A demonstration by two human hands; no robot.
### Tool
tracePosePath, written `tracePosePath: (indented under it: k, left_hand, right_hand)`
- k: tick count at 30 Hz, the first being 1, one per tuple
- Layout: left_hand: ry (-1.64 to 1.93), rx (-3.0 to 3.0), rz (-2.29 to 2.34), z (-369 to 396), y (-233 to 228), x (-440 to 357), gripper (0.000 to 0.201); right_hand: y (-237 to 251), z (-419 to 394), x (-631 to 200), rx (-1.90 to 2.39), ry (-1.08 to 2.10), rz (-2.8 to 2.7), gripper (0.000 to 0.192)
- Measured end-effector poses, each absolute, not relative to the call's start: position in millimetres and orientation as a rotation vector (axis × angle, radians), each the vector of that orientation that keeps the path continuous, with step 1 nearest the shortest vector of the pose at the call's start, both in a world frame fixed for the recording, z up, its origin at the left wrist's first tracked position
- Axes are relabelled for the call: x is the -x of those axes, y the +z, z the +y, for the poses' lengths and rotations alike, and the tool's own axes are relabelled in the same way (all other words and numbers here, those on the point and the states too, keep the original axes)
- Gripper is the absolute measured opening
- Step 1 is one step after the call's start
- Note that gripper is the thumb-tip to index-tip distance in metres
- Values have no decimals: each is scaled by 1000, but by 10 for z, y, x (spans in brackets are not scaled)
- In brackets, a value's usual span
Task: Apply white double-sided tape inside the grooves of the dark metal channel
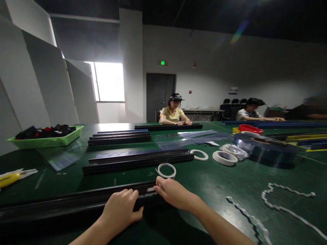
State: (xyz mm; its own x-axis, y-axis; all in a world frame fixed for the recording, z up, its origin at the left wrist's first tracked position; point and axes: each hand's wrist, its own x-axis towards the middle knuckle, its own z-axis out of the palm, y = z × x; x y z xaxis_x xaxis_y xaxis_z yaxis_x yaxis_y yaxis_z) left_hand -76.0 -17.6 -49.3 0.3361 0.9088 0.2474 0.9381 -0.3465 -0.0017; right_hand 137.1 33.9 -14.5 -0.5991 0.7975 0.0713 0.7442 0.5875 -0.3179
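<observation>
Both hands are down on the long black rail (76, 200) at the near edge of the green tabletop (219, 183). The left hand (122, 209) curls over its top, while the right hand (173, 194) pinches at the rail's end beside a small tape ring (166, 170). More rails (138, 160), tape rolls (224, 158) and a green basket (46, 139) lie beyond. The room is dim with one bright window (109, 81), and other people sit along the far edge.

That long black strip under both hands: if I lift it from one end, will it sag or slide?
The black strip looks rigid and straight like those stacked behind, so probably little sag. Its length suggests the far end would drag or swing. The left hand and right hand press it flat.
</observation>
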Motion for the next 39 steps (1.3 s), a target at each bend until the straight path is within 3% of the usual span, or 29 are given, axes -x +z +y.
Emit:
tracePosePath:
  k: [21,31,39]
  left_hand:
    - [-403,2517,-1568,-201,-562,694,17]
    - [-402,2514,-1577,-204,-552,696,19]
    - [-404,2515,-1566,-199,-551,698,20]
  right_hand:
    - [-146,321,-1356,1279,350,-2652,20]
    - [-122,323,-1350,1296,432,-2608,29]
    - [-119,314,-1347,1310,304,-2672,33]
